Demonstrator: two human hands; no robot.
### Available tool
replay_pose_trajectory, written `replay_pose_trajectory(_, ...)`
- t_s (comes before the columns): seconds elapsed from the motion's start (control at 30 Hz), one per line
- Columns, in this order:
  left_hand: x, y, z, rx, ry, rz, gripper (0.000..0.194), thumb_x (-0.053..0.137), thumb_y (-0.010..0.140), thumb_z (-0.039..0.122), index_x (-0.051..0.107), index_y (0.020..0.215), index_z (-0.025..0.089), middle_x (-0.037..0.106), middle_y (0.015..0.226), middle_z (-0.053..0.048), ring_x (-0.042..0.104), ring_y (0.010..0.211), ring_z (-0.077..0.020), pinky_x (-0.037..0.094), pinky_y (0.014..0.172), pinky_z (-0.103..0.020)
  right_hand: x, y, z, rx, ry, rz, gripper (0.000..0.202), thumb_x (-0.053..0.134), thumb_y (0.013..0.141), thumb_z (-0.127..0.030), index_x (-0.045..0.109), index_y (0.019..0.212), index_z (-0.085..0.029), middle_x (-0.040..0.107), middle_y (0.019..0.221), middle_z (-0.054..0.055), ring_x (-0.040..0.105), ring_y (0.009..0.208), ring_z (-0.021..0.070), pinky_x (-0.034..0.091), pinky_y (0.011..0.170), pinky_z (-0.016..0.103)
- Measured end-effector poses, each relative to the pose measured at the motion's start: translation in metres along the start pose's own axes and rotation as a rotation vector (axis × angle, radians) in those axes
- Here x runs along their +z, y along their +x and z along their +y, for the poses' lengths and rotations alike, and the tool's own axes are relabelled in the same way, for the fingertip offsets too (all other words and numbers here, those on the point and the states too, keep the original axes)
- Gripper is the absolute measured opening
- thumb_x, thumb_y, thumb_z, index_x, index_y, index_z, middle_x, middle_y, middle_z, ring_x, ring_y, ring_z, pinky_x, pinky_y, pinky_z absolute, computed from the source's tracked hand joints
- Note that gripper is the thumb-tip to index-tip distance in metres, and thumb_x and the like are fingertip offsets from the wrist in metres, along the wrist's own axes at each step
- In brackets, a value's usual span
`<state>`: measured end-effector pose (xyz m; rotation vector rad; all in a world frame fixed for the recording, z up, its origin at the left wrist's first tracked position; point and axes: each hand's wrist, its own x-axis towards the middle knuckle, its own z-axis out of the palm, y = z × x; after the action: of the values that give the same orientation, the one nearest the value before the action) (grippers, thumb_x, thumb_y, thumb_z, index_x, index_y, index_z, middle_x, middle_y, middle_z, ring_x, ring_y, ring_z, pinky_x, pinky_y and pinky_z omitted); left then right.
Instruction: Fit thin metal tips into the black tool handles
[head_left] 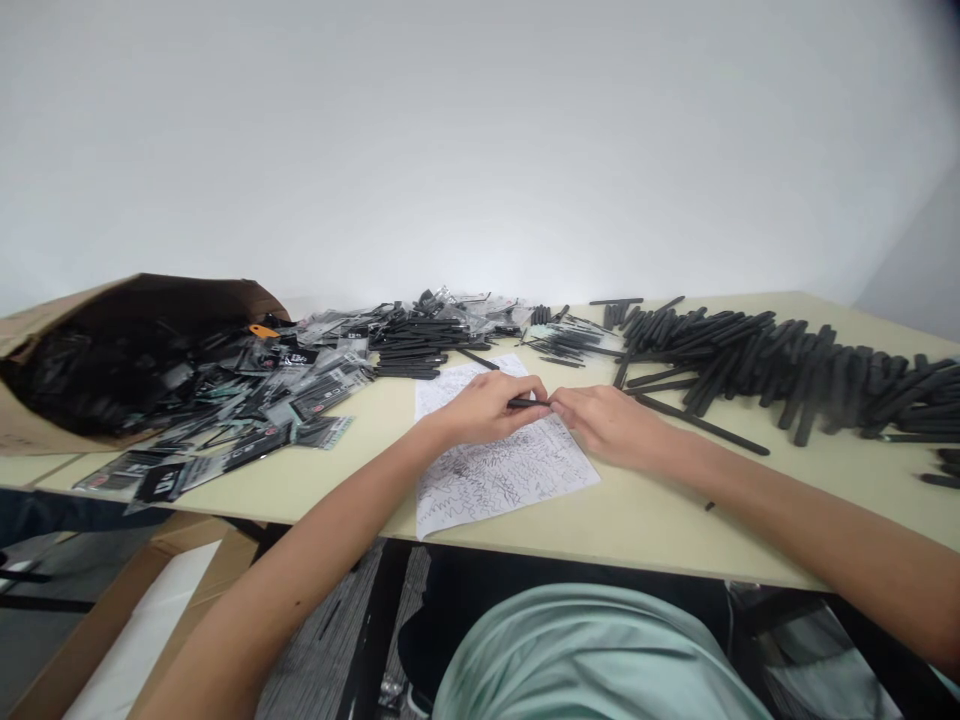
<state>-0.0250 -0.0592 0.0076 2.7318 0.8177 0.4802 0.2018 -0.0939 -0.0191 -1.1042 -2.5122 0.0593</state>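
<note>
A slim black pen-like stick [525, 403] sits over a scribbled white paper sheet [487, 485], pinched in the left hand's [489, 408] grip. The right hand's [604, 420] grip is pressed together at its end, hiding that tip. Left of the grip, clear plastic packets [330, 385] on the pale yellow bench [637, 515] bear white lettering, too small to read.

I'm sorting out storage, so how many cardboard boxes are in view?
2. One box lies on its side at the left of the table; the other box is below it. More may be hidden underneath.
</note>
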Motion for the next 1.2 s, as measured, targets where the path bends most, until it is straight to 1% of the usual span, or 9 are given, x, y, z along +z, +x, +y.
replay_pose_trajectory(0.2, 0.002, 0.002, 0.002, -0.009, 0.026, -0.046, 0.037, 0.038, 0.103, 0.042, 0.057, 0.083, 0.018, 0.052, 0.063, 0.002, 0.047, 0.059, -0.0124, 0.033, 0.064, -0.027, 0.002, 0.000, 0.003, 0.008, 0.019, 0.028, 0.028, 0.034, 0.106, -0.028, 0.058, 0.097, -0.018, 0.067, 0.086, 0.007, 0.059, 0.074, 0.0179, 0.035, 0.067, 0.029)
replay_pose_trajectory(0.37, -0.001, 0.003, 0.004, -0.043, 0.025, -0.055, 0.036, 0.037, 0.103, 0.037, 0.051, 0.076, 0.018, 0.045, 0.059, 0.003, 0.041, 0.056, -0.0122, 0.030, 0.062, -0.028, 0.003, -0.001, 0.004, 0.026, 0.063, 0.052, 0.013, 0.046, 0.101, -0.025, 0.053, 0.108, -0.018, 0.068, 0.096, 0.007, 0.064, 0.083, 0.0203, 0.040, 0.071, 0.029)
replay_pose_trajectory(0.43, -0.002, 0.002, 0.004, -0.057, 0.029, -0.043, 0.036, 0.038, 0.102, 0.037, 0.050, 0.073, 0.018, 0.044, 0.058, 0.003, 0.040, 0.055, -0.0120, 0.030, 0.061, -0.028, 0.003, -0.002, 0.004, 0.047, 0.050, 0.056, 0.013, 0.046, 0.100, -0.024, 0.052, 0.111, -0.018, 0.068, 0.093, 0.006, 0.064, 0.080, 0.0204, 0.040, 0.070, 0.030)
replay_pose_trajectory(0.53, -0.003, 0.002, 0.004, -0.088, 0.047, -0.009, 0.035, 0.040, 0.100, 0.036, 0.052, 0.073, 0.018, 0.045, 0.058, 0.003, 0.040, 0.055, -0.0121, 0.030, 0.061, -0.028, 0.002, -0.003, 0.004, 0.020, 0.000, 0.086, 0.019, 0.043, 0.102, -0.026, 0.053, 0.117, -0.019, 0.069, 0.104, 0.007, 0.065, 0.085, 0.0210, 0.039, 0.071, 0.030)
replay_pose_trajectory(0.67, -0.005, 0.001, 0.004, -0.090, 0.036, 0.026, 0.032, 0.043, 0.099, 0.038, 0.060, 0.082, 0.017, 0.048, 0.058, 0.003, 0.041, 0.056, -0.0117, 0.031, 0.062, -0.027, 0.002, -0.003, 0.005, 0.004, -0.070, 0.108, 0.025, 0.036, 0.106, -0.031, 0.059, 0.108, -0.019, 0.070, 0.100, 0.007, 0.063, 0.079, 0.0195, 0.035, 0.067, 0.030)
replay_pose_trajectory(0.83, -0.008, -0.001, 0.003, -0.050, -0.007, 0.030, 0.036, 0.044, 0.101, 0.048, 0.067, 0.105, 0.020, 0.041, 0.052, 0.007, 0.039, 0.051, -0.0112, 0.031, 0.061, -0.026, 0.002, -0.001, 0.011, -0.001, -0.063, 0.126, 0.025, 0.038, 0.105, -0.028, 0.060, 0.104, -0.017, 0.067, 0.094, 0.007, 0.061, 0.079, 0.0189, 0.035, 0.068, 0.029)
replay_pose_trajectory(0.93, -0.007, -0.001, 0.002, -0.036, 0.003, 0.026, 0.035, 0.048, 0.099, 0.049, 0.068, 0.101, 0.021, 0.044, 0.054, 0.006, 0.039, 0.052, -0.0106, 0.031, 0.062, -0.025, 0.002, -0.001, 0.012, 0.001, -0.076, 0.131, 0.024, 0.039, 0.105, -0.029, 0.060, 0.103, -0.018, 0.067, 0.093, 0.006, 0.061, 0.078, 0.0187, 0.033, 0.066, 0.030)
replay_pose_trajectory(1.07, -0.005, 0.000, 0.003, -0.045, 0.023, 0.027, 0.025, 0.050, 0.096, 0.037, 0.065, 0.088, 0.019, 0.047, 0.056, 0.006, 0.039, 0.054, -0.0100, 0.031, 0.063, -0.025, 0.000, -0.002, 0.009, 0.020, -0.126, 0.119, 0.027, 0.040, 0.105, -0.034, 0.062, 0.099, -0.019, 0.069, 0.089, 0.004, 0.060, 0.074, 0.0174, 0.027, 0.061, 0.030)
replay_pose_trajectory(1.2, -0.006, -0.001, 0.007, -0.046, 0.012, 0.007, 0.021, 0.052, 0.094, 0.033, 0.064, 0.085, 0.018, 0.045, 0.055, 0.006, 0.038, 0.054, -0.0099, 0.031, 0.063, -0.025, -0.002, -0.002, 0.006, 0.044, -0.213, 0.077, 0.039, 0.037, 0.106, -0.042, 0.062, 0.086, -0.019, 0.068, 0.078, 0.004, 0.058, 0.067, 0.0163, 0.019, 0.057, 0.031)
